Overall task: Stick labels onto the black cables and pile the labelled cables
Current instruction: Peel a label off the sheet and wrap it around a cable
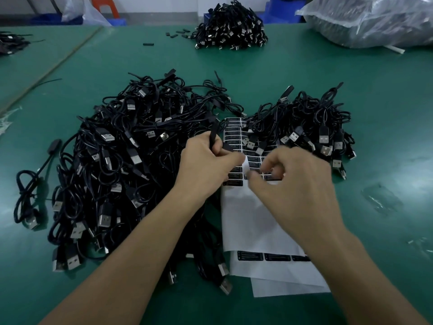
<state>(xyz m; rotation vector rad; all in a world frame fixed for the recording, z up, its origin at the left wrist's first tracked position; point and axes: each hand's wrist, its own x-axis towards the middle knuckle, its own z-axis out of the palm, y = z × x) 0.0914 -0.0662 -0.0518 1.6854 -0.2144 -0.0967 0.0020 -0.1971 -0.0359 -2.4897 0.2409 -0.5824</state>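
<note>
The left hand (206,160) is gripping one black cable (213,134) near its plug end, fingers and thumb curled round it. The plug is standing up out of the fist, its long axis leaning toward the far edge of the worktop (386,113). The right hand (293,186) is hovering just to the right of it, over the label sheet (246,216), with thumb and forefinger curling in toward the rows of black labels. Motion blur is hiding the fingertips, so I cannot tell whether a label is already being pinched. That gap is what matters: the label is lying to the right of the plug and slightly nearer the person, so it has to travel a little leftward and be laid along the plug's length. The right hand is nearer the labels and the left is nearer the unsorted stock. One cable is being held. Three overlapping white sheets are lying toward the near edge, and the second is showing a row of three labels. Four heaps of cables are showing: a large pile (117,172) left of centre, a smaller pile (316,127) right of centre that is probably taking the labelled ones, a far pile (229,26) at the far edge, and a partial one (11,44) at the left edge.
</note>
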